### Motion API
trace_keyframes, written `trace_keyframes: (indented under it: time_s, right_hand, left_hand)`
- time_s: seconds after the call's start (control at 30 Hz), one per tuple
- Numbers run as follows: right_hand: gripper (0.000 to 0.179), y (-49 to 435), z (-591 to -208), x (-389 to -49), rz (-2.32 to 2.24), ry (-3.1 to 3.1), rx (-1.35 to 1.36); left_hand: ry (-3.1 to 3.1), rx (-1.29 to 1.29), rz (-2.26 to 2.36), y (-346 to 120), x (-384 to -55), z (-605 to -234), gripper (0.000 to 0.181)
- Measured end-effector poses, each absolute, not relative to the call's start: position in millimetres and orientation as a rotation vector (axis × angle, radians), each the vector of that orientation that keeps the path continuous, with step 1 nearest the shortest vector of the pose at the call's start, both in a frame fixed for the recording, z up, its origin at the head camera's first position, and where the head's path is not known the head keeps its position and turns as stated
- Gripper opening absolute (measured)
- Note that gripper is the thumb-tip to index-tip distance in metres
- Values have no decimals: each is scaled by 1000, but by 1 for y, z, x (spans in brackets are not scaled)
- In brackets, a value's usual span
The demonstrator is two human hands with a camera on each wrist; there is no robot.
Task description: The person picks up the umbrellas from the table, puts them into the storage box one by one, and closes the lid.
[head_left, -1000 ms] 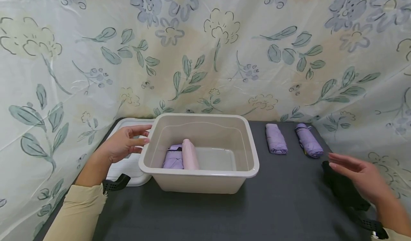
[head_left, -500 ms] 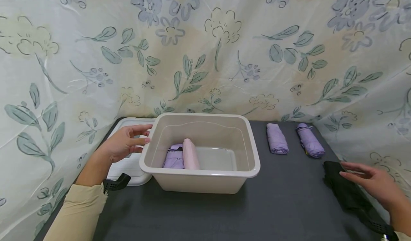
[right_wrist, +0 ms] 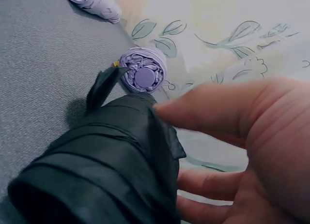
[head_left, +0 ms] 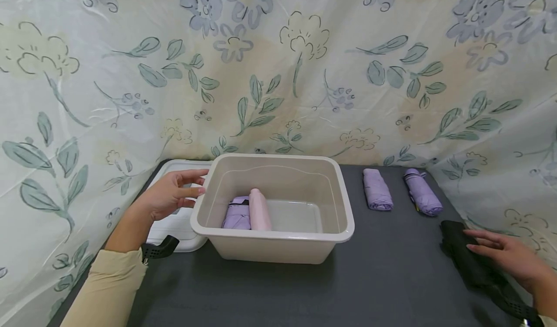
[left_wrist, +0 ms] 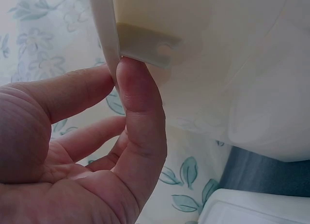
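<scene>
My left hand (head_left: pixel 176 194) pinches the left rim of a beige plastic bin (head_left: pixel 278 247), thumb and fingers on either side of the lip in the left wrist view. Inside the bin, a folded purple umbrella (head_left: pixel 237 215) and a smooth pink cylinder (head_left: pixel 259 210) lean side by side at the left. At the table's right edge lies a black folding umbrella (head_left: pixel 463 254), its loose cloth wrapped round it. My right hand (head_left: pixel 511 257) is at its right side, fingers loosely extended; in the right wrist view the thumb (right_wrist: pixel 193 108) touches the upper side of the cloth.
Two rolled purple umbrellas (head_left: pixel 377 190) lie at the back right of the dark table (head_left: pixel 370 278), the right-hand umbrella (head_left: pixel 423 192) close to the black one. A white lid (head_left: pixel 180 232) lies left of the bin, partly beneath its rim. Floral cloth (head_left: pixel 283 66) hangs behind and at both sides.
My right hand has come down from above the table's right edge onto the side of the black umbrella. The left hand stays on the bin's rim.
</scene>
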State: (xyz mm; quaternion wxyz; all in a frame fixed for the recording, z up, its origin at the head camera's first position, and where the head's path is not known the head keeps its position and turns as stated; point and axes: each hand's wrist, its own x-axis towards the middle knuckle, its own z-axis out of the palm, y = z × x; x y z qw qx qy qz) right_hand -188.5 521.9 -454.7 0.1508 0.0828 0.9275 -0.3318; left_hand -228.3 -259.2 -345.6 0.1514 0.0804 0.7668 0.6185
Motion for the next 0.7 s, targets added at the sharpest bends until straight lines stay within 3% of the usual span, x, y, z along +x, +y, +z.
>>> trace_keyframes:
  time_s: [0.7]
  right_hand:
    - [111,519,-456,-201,-884,2594,328]
  left_hand:
    - [2204,216,1782,-258,-227,-345,68]
